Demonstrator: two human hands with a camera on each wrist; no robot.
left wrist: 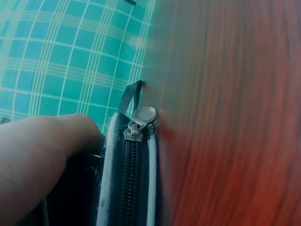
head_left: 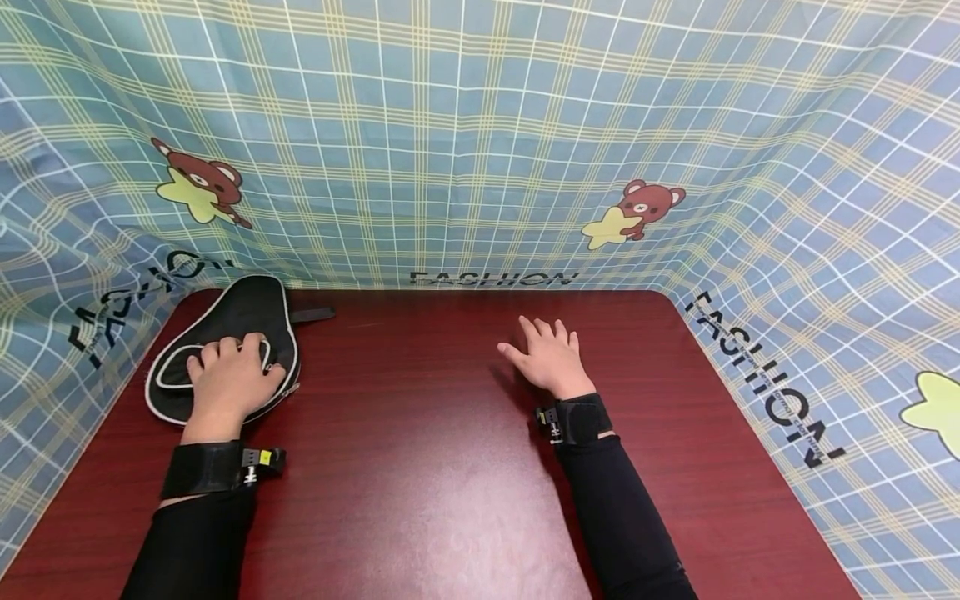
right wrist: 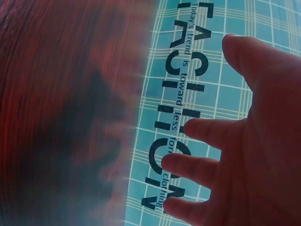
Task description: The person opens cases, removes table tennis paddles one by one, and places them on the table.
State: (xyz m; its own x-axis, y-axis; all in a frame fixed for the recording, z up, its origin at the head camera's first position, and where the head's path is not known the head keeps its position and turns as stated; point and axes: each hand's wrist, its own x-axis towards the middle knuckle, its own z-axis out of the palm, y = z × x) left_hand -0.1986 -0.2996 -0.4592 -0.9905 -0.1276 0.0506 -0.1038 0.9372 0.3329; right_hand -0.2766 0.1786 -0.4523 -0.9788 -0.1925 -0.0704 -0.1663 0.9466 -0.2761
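Observation:
A black table tennis paddle case (head_left: 251, 312) with white piping lies at the far left of the table. My left hand (head_left: 231, 382) rests on top of it, fingers spread over its front pocket and thumb toward its right side. The left wrist view shows the case's edge close up, with a coiled zipper (left wrist: 130, 179) and a metal zipper pull (left wrist: 145, 114) beside the thumb. My right hand (head_left: 551, 358) hovers over the right half of the table, palm down and fingers spread, holding nothing. Its shadow falls on the wood in the right wrist view.
The dark red wooden table (head_left: 405, 400) has a checked blue cloth (head_left: 450, 167) hanging behind it and along both sides. A short black strap (head_left: 313, 315) extends from the case to the right.

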